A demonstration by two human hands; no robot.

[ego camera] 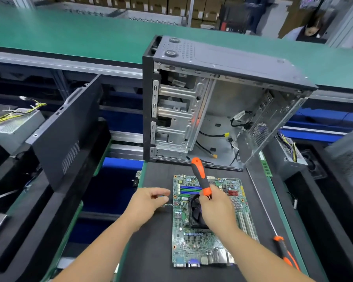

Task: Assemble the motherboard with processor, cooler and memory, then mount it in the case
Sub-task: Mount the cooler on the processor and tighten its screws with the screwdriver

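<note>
- Two hands are at work over the motherboard [206, 237], and we start with the right hand [216, 210]: it is closed around the lower end of an orange and black screwdriver [201, 177], handle tilted up and away, tip hidden behind the fingers at the cooler [195, 212].
- Our left hand [149, 202] hovers just beside the board's left edge, fingers loosely curled and pinching toward a thin wire [168, 206] that runs from the cooler; whether it truly holds the wire we cannot tell.
- The cooler sits on the board's middle, near the blue memory slots [189, 190]; those look bare, so we judge the memory is still to go in.
- The board lies flat on a dark mat [155, 251], just in front of the open case [222, 110], which stands upright with loose cables inside.
- A second screwdriver [283, 251] lies on the mat well to the right.
- Risks as we judge them: since the tip is out of sight, it may slip off a cooler screw and gouge the board or the fan blades.
- Uneven tightening could seat the cooler crooked on the processor.
- The loose wire may get trapped under the cooler or snag in the fan if we leave it slack.
</note>
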